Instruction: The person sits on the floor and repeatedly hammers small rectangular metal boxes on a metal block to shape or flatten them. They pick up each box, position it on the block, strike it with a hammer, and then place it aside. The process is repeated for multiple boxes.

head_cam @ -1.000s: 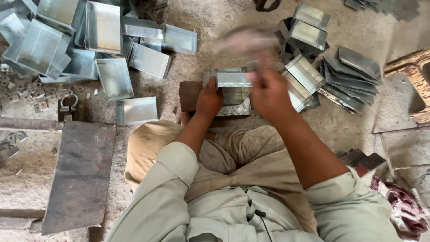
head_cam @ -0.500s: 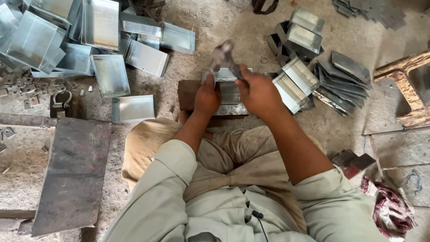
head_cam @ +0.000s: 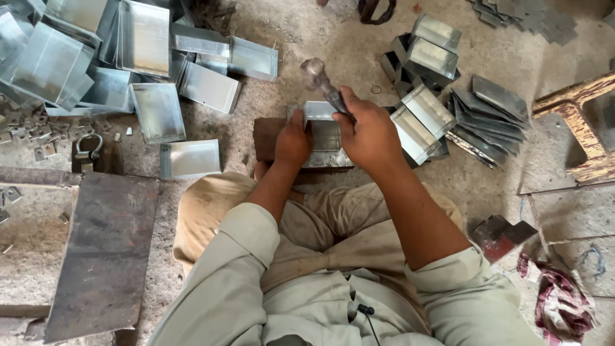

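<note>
R hand [head_cam: 370,131] closed in a fist round the hammer [head_cam: 327,90] handle, knuckles up, wrist roughly straight. Hammer head points up-left, away from the body, raised clear above the workpiece, no contact. R forearm runs diagonally from lower right, sleeve pushed up to about the elbow.

L hand [head_cam: 293,138] clamped on the left side of the small sheet-metal box [head_cam: 322,125], fingers curled over its edge, palm down, pinning it. L forearm comes in from lower left, elbow bent, sleeve at mid-forearm.

Box = bent galvanised piece, shiny, sits on a dark block [head_cam: 269,138] on the floor, right in front of the crossed legs, between both hands. Can't tell if thumb of L hand is under or beside the box, hidden.

Around:
- finished metal trays [head_cam: 144,38] heaped upper left, overlapping, some tilted
- one tray [head_cam: 190,158] lying alone just left of the block
- stack of folded boxes [head_cam: 426,57] upper right, near the R hand
- flat cut blanks [head_cam: 490,118] fanned out further right
- dark steel plate [head_cam: 106,250] on the floor, left of the knee
- shackle [head_cam: 88,148] near its top edge
- wooden frame [head_cam: 580,125] at right edge
- checked cloth [head_cam: 564,304] lower right

Person seated cross-legged, both elbows tucked fairly close in.
</note>
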